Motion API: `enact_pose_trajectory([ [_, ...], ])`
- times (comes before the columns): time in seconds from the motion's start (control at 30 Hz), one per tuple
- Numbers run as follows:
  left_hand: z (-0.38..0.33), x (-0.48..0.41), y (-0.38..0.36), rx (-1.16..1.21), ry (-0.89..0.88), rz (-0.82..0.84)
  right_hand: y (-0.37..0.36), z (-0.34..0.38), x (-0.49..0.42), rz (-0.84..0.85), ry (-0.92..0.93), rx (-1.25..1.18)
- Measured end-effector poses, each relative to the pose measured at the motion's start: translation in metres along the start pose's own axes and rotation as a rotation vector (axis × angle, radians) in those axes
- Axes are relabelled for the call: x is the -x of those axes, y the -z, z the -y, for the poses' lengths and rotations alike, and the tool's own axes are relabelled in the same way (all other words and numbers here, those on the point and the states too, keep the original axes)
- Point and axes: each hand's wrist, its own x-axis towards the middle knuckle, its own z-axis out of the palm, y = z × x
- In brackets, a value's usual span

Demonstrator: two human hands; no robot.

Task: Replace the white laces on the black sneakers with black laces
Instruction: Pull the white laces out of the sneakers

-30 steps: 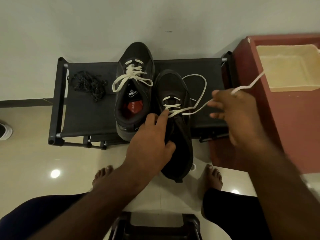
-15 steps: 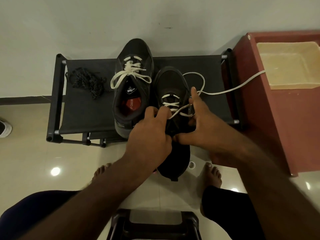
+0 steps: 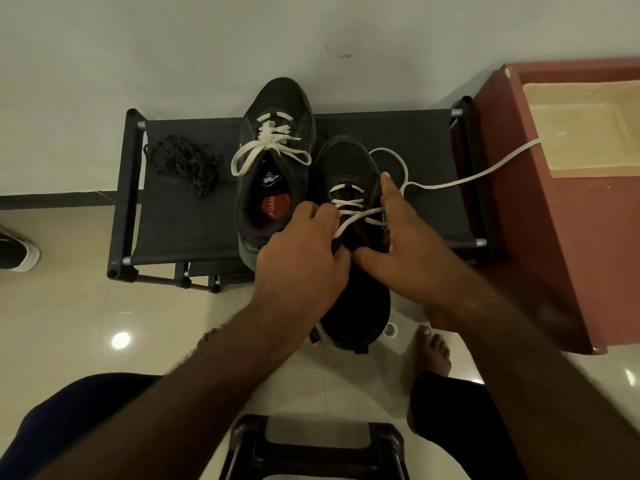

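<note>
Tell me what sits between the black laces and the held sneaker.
Head view: the other sneaker, laced in white, stands on the rack between the black laces and held sneaker.

One wide-angle camera sits on the person's head and looks forward and steeply down. The wall (image 3: 173, 46) fills the top of the frame and the black rack (image 3: 180, 230) crosses the middle. The forearms enter from the bottom corners, close to the lens. The left hand (image 3: 301, 258) and right hand (image 3: 408, 251) meet at centre frame, and a stool (image 3: 311, 445) lies at the bottom edge.

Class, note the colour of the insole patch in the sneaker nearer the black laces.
Red patch with white lettering, shown best in the head view.
</note>
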Motion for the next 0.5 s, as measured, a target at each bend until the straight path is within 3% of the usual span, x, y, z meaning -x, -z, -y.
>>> enact_pose_trajectory([
  [0.17, 0.002, -0.003, 0.007, 0.195, 0.015, -0.010, 0.000, -0.002, -0.004, -0.002, -0.011, -0.022],
  [0.3, -0.011, -0.005, 0.039, 0.659, 0.098, -0.098, -0.002, 0.001, -0.005, -0.019, -0.012, 0.023],
  [0.4, 0.002, -0.012, 0.069, 0.958, 0.153, -0.299, -0.003, 0.002, -0.004, -0.028, -0.040, 0.042],
  [0.5, 0.034, -0.024, 0.081, 1.009, 0.273, -0.554, -0.004, 0.004, -0.004, -0.060, -0.090, -0.009],
])
